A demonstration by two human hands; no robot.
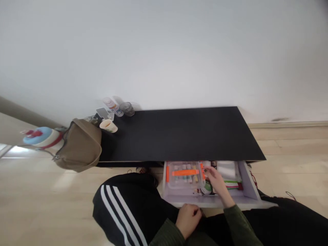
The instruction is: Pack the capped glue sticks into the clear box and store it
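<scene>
A white drawer (249, 191) stands pulled out from under a low black table (179, 135). Inside it lies a clear plastic box with orange clasps (185, 174), holding several small items. My right hand (216, 182) reaches into the drawer, fingers curled at the box's right orange clasp, touching it. My left hand (187, 218) rests in a loose fist at the drawer's front edge, with nothing visible in it. To the right of the box lie white packets and a red and green item (232, 184).
A brown bag (80, 145) hangs over the table's left end, with a blue, white and red bottle (42, 136) beside it. A cup (109, 125), small bottles (112, 106) and a dark jar (126, 108) stand at the table's back left. My legs in black trousers flank the drawer.
</scene>
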